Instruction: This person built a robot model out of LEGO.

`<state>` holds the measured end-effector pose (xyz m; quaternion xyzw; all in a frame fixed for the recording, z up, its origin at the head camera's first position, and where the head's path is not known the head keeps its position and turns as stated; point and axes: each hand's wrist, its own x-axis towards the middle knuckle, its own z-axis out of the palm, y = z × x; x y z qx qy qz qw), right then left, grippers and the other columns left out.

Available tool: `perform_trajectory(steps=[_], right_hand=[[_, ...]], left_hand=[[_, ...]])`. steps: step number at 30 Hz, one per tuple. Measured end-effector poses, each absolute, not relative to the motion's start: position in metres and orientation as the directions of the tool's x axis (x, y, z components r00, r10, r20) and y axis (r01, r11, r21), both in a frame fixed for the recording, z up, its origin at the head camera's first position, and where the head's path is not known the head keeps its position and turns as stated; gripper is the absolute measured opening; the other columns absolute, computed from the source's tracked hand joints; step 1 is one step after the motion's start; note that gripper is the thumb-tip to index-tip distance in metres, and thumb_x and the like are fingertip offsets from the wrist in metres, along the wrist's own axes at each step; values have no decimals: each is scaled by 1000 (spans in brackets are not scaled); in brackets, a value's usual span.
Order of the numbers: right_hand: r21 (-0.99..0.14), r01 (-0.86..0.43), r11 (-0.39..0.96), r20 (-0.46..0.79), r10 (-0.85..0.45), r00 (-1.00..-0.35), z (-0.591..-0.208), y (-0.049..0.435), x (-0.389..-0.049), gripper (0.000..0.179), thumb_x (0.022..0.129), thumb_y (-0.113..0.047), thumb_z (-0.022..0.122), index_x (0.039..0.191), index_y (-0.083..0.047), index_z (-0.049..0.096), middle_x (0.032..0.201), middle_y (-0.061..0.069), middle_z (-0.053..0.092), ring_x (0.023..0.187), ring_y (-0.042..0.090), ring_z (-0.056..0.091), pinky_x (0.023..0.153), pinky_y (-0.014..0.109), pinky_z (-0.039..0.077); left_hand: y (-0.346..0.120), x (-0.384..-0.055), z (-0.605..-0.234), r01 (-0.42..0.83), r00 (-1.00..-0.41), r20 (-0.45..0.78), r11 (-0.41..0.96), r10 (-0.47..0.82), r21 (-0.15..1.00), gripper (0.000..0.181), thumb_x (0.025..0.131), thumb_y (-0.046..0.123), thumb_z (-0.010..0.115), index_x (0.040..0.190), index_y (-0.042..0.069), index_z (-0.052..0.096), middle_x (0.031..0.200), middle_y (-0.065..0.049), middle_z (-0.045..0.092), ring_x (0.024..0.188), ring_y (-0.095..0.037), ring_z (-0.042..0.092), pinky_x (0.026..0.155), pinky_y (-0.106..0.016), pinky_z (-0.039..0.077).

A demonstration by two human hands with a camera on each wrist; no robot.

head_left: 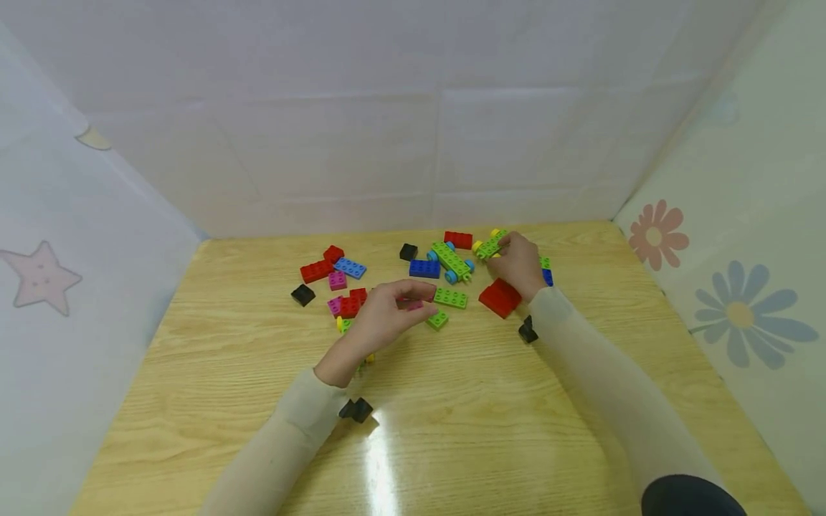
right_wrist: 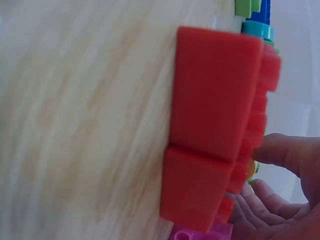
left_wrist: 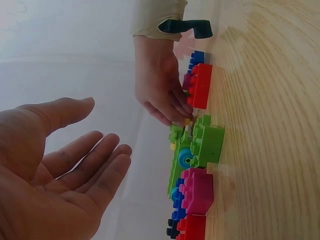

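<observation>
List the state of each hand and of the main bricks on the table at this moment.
left hand: open, fingers relaxed, hovering over the bricks, holding nothing.
right hand: fingers on the green wheeled piece.
green wheeled piece: on the table, touched by the right hand.
long green wheeled plate: lying flat, untouched.
big red brick: resting on the table beside the right wrist.

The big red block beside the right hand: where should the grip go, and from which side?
Take the big red block from above, pinching its two long side walls. It lies flat on the table, its near side free of other bricks, while the right hand crowds its far edge. Coming down from the near side looks the least obstructed.
</observation>
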<state>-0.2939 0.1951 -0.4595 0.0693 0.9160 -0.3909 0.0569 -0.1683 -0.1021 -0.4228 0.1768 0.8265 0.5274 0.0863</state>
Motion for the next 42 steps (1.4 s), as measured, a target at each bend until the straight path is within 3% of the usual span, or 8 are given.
perform_trajectory(steps=[9,18,23,32,42], right_hand=[[-723,91,685,-90,38,-995,-455,199,-282,45,104,-20,79,144,-2,67,137,21,72,119,39,71,100,53,64],[-745,45,666,-80,-22,-997,-457,203,-270,38,105,-22,80,138,-5,71,134,18,74,123,36,71,102,52,64],[-776,26,631,-93,-74,-993,-459,209,-265,39,106,-20,78,141,-5,69,138,18,71,126,36,68,108,53,61],[-790,23,613,-114,-110,-987,-460,218,-257,40,104,-22,79,141,-10,70,143,15,71,131,35,68,110,53,61],[-829,-24,558,-92,-178,-980,-450,216,-236,42,103,-25,82,141,-12,69,144,12,70,131,33,69,109,52,63]], left_hand=[[-99,-168,-425,185,-921,18,396,390,899,36,106,24,80,139,10,77,151,-12,73,129,-32,76,111,-47,64],[-88,-171,-430,172,-920,-3,412,391,895,36,105,23,81,138,8,77,145,-13,76,129,-31,76,112,-45,63],[-71,-181,-432,199,-915,-1,452,405,870,37,107,27,79,139,10,77,142,-15,77,128,-29,75,111,-46,63],[-45,-208,-437,126,-933,-52,460,355,879,39,109,29,77,141,7,75,135,-9,80,125,-26,75,107,-45,64],[-33,-230,-448,131,-946,-27,455,323,881,43,109,28,76,146,7,72,143,-14,76,127,-29,76,104,-45,66]])
